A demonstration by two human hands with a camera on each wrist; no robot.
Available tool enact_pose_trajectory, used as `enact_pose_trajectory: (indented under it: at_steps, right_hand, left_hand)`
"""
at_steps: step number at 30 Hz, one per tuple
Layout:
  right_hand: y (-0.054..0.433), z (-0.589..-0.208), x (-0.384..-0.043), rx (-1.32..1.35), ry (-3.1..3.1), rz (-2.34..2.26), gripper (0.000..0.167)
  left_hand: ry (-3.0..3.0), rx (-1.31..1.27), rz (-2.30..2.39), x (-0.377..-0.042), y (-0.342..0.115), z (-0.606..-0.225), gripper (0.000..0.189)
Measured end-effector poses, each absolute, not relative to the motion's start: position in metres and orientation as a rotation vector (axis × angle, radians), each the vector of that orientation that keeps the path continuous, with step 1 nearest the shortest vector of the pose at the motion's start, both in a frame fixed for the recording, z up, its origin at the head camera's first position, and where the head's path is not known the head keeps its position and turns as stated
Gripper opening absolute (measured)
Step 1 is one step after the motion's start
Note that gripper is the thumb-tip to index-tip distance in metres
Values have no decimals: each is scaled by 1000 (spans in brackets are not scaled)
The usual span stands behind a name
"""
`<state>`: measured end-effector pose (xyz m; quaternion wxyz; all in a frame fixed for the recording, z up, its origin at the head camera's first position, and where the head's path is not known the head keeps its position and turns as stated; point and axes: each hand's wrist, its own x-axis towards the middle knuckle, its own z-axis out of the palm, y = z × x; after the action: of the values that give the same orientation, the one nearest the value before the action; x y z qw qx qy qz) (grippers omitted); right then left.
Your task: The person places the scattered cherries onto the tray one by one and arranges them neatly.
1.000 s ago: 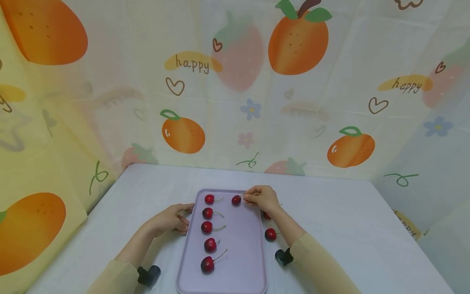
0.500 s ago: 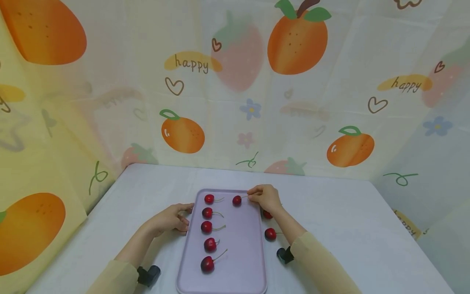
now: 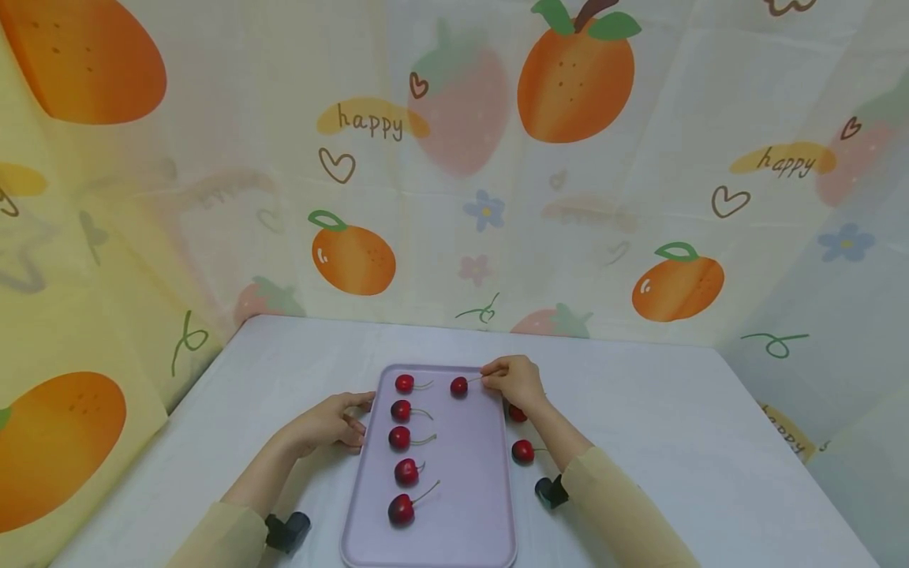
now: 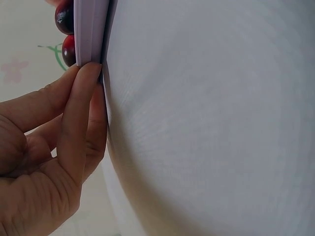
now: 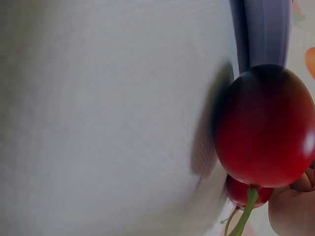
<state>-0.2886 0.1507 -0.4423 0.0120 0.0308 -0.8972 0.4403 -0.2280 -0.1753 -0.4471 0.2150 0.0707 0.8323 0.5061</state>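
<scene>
so the cherry (image 3: 459,386) being handled is at the far right corner area of the tray (image 3: 461,465), stem (image 3: 475,380) pointing right. can't tell if it's fully resting on the surface. the right hand (image 3: 514,383) has that stem pinched between its fingertips. its arm slants up from the lower right, wrist bent a bit so the fingers point left over the tray's right rim.

left hand (image 3: 330,422) comes in from the lower left, fingers loose and spread along the tray's left edge, touching the rim but not wrapped round anything. the left wrist view has its fingers (image 4: 81,113) right up against the side wall.

cherry count: six on the tray, so the pinched one plus a column of five cherries (image 3: 400,438) down the left side, stems all on the right. two more on the tabletop (image 3: 639,442) just right of the tray: a near cherry (image 3: 523,451) and a far cherry (image 3: 518,413), the far one partly behind the right forearm. eight in view total.

one tray, two pale yellow sleeves (image 3: 618,505), two black gadgets (image 3: 287,534) at the wrists, and a fruit-print backdrop (image 3: 440,237) behind.
</scene>
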Motion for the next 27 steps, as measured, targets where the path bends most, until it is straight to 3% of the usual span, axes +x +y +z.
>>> enact_pose_trajectory:
  at_steps: [27]
  right_hand:
    - [184, -428, -280, 17, -2715, 1684, 25]
  left_hand:
    - [2252, 229, 1448, -228, -177, -446, 78]
